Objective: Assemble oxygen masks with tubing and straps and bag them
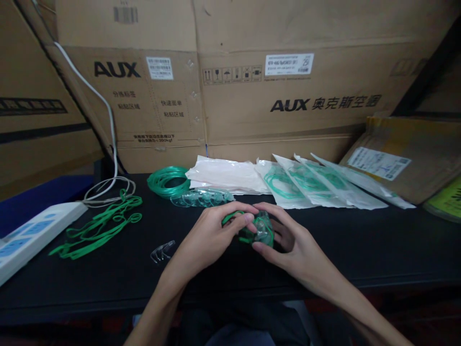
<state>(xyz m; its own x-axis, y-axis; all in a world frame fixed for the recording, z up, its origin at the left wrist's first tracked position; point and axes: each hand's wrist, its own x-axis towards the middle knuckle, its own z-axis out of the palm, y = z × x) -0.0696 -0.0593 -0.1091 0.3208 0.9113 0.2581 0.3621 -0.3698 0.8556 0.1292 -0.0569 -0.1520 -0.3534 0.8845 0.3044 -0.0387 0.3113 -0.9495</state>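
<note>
Both of my hands meet over the middle of the black table around a small clear green mask with a green strap. My left hand pinches it from the left with thumb and fingers. From the right, my right hand cups and grips it. Just behind them lie a row of clear masks and a coil of green tubing.
Sealed pouches with green tubing fan out at the back right, beside a white pouch. Green elastic straps and a white power strip lie at left. A small clear clip sits near my left wrist. Cardboard boxes wall the back.
</note>
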